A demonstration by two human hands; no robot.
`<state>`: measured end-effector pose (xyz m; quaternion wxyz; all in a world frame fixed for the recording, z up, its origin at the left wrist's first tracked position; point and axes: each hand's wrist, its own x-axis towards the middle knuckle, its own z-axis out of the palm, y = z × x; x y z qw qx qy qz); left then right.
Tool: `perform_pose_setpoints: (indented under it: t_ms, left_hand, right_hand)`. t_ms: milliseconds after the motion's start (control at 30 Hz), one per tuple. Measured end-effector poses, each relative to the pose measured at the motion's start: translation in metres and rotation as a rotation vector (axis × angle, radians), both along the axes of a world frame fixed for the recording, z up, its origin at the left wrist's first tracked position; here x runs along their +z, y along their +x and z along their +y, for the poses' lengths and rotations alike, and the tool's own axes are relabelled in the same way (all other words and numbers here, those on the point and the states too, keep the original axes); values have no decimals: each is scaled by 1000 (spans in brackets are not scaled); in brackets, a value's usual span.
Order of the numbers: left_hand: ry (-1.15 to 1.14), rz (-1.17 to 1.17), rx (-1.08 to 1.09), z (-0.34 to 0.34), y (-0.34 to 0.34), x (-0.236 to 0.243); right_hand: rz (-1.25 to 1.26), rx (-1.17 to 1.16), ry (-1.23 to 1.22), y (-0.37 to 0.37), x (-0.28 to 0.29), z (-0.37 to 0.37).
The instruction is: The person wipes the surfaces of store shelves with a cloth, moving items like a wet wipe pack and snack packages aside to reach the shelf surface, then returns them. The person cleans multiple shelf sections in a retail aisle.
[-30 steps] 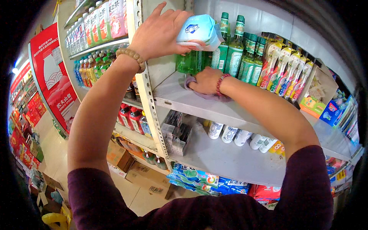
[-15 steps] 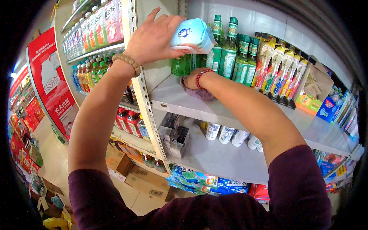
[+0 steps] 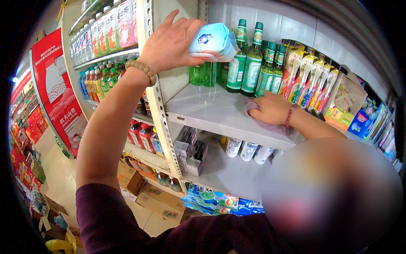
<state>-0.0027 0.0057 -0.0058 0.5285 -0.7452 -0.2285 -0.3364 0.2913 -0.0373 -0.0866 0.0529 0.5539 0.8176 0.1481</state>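
Up at the shelf post, my left hand is closed around a soft light-blue and white plastic-wrapped pack; its exact kind I cannot make out. My right hand presses a crumpled purple cloth onto the grey metal shelf, with its fingers curled over the cloth. Just behind that hand stand tall green glass bottles with green caps and pale labels. More green bottles show partly beneath the raised pack.
Hanging toothbrush packs and an open carton line the shelf to the right. White cans and dark boxes sit one level down. Drink bottles fill the left rack. A blurred patch covers the lower right.
My right hand has slid the purple cloth to the right along the shelf, from in front of the left bottles to near the toothbrushes. My left hand stays raised with the pack.
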Motion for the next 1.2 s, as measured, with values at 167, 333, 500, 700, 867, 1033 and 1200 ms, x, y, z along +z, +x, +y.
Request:
perform_pose_setpoints:
  t_ms: [167,333,500,700,867,1033,1200]
  left_hand:
    - [-28,17,-5,-3,4,1]
    - [-78,0,15,-5,3,1]
    - [-170,-14,16,-7,4,2]
    - [-114,-5,-35,-5,6,2]
    - [-115,2,-3,-8,5,0]
    - [-211,36,8,-6,-1,0]
    - [-314,126,108,-8,3,11]
  right_hand:
    - [60,34,74,44,-9,-14]
    - [46,142,49,13,-5,-5]
    - [58,217,41,-44,-8,29]
    - [5,251,49,-137,-7,62]
    - [79,378,46,-181,-10,64]
    - [78,573,60,-163,-13,30]
    - [132,725,101,-105,-11,6]
